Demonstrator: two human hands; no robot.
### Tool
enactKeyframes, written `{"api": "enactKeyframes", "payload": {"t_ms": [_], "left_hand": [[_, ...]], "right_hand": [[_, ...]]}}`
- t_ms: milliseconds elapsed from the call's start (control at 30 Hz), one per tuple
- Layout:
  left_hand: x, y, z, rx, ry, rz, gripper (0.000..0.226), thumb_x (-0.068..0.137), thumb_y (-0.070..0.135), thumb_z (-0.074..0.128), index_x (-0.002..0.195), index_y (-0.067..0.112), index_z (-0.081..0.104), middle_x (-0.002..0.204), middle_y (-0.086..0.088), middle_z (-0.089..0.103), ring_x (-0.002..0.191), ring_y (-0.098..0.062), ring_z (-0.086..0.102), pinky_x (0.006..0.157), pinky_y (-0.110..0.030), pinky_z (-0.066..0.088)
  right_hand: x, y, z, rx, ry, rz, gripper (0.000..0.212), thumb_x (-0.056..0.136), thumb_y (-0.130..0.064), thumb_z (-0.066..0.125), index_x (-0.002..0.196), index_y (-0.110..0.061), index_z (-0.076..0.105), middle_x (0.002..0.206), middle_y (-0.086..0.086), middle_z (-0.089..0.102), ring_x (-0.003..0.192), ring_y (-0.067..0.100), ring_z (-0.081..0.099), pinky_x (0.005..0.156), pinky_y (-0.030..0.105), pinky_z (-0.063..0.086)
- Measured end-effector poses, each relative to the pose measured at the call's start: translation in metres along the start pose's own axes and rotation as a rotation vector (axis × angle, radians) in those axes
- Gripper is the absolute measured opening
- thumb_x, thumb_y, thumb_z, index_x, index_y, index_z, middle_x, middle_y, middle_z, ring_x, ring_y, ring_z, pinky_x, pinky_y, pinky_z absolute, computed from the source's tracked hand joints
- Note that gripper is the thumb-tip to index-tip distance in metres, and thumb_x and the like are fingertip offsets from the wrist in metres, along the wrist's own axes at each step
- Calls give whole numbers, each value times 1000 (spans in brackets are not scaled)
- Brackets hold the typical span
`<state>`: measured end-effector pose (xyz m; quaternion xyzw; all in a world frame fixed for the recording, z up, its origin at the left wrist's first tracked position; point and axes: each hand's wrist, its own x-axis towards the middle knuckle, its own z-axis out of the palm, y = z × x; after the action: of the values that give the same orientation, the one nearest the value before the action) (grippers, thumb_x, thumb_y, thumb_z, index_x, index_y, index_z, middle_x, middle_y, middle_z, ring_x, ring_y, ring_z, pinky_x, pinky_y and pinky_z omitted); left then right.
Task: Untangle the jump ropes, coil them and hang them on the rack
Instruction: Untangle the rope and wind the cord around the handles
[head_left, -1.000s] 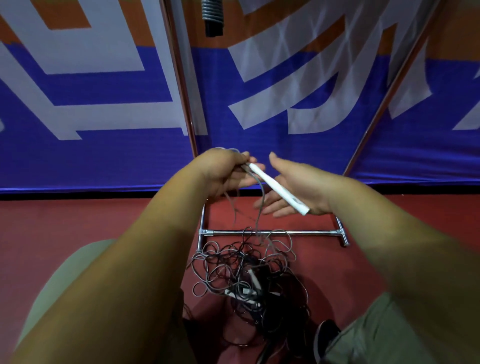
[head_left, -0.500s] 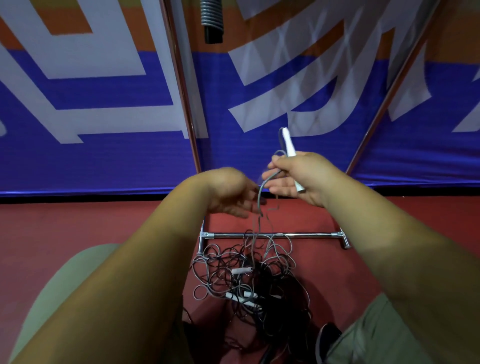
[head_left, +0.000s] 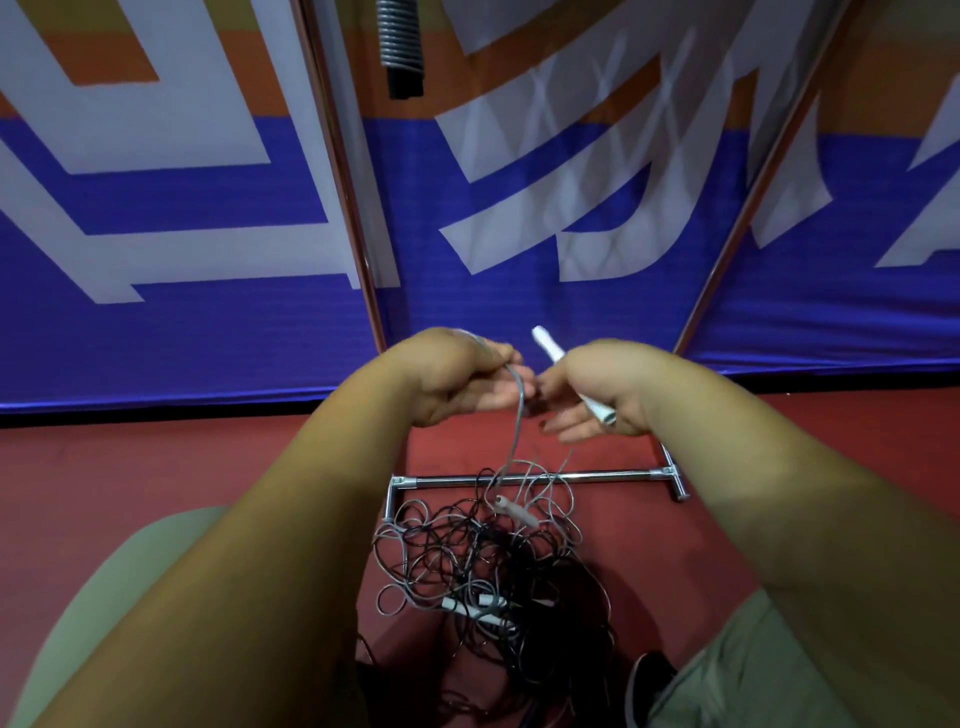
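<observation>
A tangled heap of grey and black jump ropes (head_left: 483, 561) lies on the red floor between my knees, with white handles (head_left: 475, 608) showing in it. My left hand (head_left: 457, 374) grips a grey cord (head_left: 517, 426) that hangs down into the heap. My right hand (head_left: 597, 389) holds a white handle (head_left: 550, 351) that slants across its palm, tip up and to the left. Both hands are close together above the heap. Another handle (head_left: 514, 512) dangles at the top of the pile.
The chrome rack's base bar (head_left: 545, 477) lies just beyond the heap, and its two uprights (head_left: 358, 244) rise against a blue, white and orange banner (head_left: 208, 208). A coiled grey rope (head_left: 400, 47) hangs at the top. My shoe (head_left: 649, 686) is at lower right.
My right hand has dropped and tilted the white handle from upright to slanting across the palm. My left hand has taken hold of the grey cord and risen slightly.
</observation>
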<state>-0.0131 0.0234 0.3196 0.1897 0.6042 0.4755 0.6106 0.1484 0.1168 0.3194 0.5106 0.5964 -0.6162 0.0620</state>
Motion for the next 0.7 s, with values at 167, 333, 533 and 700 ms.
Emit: {"api": "enactKeyframes", "payload": {"t_ms": [167, 333, 533, 700], "left_hand": [[8, 16, -14, -595, 161, 172, 16, 111, 2, 45, 101, -5, 56, 106, -25, 69, 87, -32, 75, 61, -31, 65], [10, 21, -29, -833, 174, 173, 14, 110, 0, 45, 105, -5, 57, 102, -31, 69, 92, -41, 74, 60, -38, 65], [10, 24, -39, -960, 267, 217, 15, 110, -1, 42, 107, -7, 56, 121, -32, 63, 96, -44, 71, 60, -41, 66], [3, 27, -53, -1049, 317, 156, 34, 113, 7, 37, 137, -17, 45, 140, -38, 52, 95, -50, 67, 59, -44, 65]], "right_hand": [[-12, 1, 4, -110, -324, -40, 43, 100, -1, 47, 131, -24, 67, 124, -4, 78, 124, 23, 71, 114, 50, 49], [-12, 0, 19, 9, -270, -197, 38, 98, -4, 55, 124, -26, 72, 124, -6, 78, 130, 26, 67, 115, 49, 48], [-16, -7, 22, 185, -420, -301, 25, 91, -6, 52, 107, -24, 55, 128, 9, 76, 130, 24, 68, 127, 51, 28], [-18, -6, 19, 229, -515, -362, 47, 99, -6, 43, 136, -25, 64, 131, 14, 74, 127, 36, 69, 118, 63, 41]]}}
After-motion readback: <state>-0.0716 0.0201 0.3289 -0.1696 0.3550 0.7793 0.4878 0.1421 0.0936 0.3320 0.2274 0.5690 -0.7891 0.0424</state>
